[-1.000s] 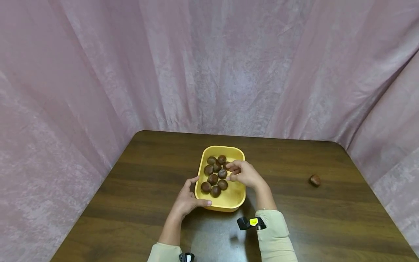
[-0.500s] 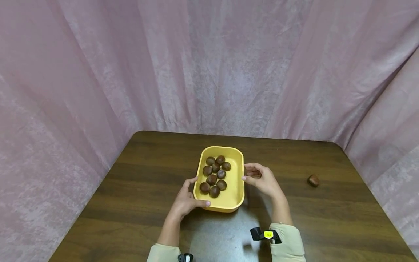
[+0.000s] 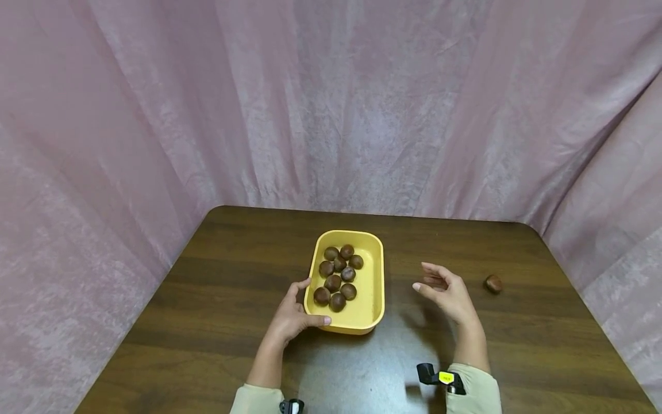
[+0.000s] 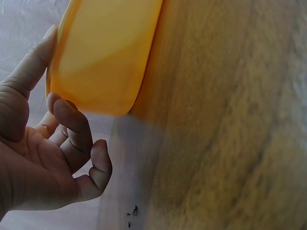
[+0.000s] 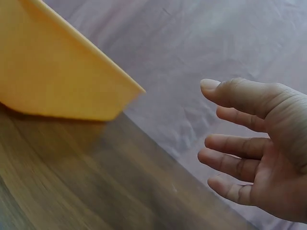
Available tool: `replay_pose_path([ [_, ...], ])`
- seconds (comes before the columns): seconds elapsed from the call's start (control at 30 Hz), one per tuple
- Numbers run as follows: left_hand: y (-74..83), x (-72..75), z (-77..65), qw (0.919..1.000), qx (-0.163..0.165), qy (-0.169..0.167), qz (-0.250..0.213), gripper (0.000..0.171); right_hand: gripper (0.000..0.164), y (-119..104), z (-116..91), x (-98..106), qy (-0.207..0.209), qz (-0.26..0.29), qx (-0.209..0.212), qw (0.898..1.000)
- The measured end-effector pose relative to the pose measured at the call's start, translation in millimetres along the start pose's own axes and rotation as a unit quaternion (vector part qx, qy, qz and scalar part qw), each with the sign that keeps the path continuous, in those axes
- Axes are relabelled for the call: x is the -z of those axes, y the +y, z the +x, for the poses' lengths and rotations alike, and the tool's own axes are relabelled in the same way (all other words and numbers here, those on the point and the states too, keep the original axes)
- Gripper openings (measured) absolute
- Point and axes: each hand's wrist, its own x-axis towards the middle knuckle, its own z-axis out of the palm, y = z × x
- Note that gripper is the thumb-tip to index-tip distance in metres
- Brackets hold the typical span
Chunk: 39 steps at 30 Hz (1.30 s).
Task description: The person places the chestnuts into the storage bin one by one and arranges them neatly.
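Several brown chestnuts (image 3: 333, 282) lie in a yellow rectangular plastic container (image 3: 371, 290), mostly along its left side. My left hand (image 3: 291, 317) holds the container's near left corner, thumb along the front rim and index finger at the left wall. In the left wrist view, that hand's other fingers curl beside the container wall (image 4: 105, 62). Between the container and a single chestnut (image 3: 493, 283) on the right, my right hand (image 3: 449, 294) is over the table, holding nothing. The right wrist view shows its fingers (image 5: 235, 165) relaxed and apart from the container (image 5: 62, 72).
The dark brown wooden table (image 3: 238, 259) has rounded far corners. Pink velvet curtain (image 3: 362, 115) hangs behind it and along both sides. A black strap with a yellow label (image 3: 446, 378) sits at the right sleeve.
My right hand has come out of the container and moved right, past its right wall, toward the single chestnut. The left hand stays at the container's corner.
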Motion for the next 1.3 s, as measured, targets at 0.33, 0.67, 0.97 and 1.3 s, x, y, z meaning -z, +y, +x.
replay_pose_path([
  [0.33,-16.4,1.2,9.8,0.9999,0.006,0.008,0.008,0.097,0.064,8,-19,26,0.045,-0.007,-0.047,0.998],
  [0.67,-26.8,2.6,19.9,0.9998,0.003,0.016,0.015,0.101,0.065,28,-26,50,0.127,-0.036,-0.059,0.990],
  [0.97,-9.1,2.9,10.3,0.9999,0.006,0.009,0.008,0.097,0.067,44,-34,67,0.188,-0.037,-0.115,0.975],
  [1.3,-29.9,2.8,18.6,0.9998,0.005,0.013,0.012,0.100,0.071,54,-33,80,0.242,-0.028,-0.147,0.959],
])
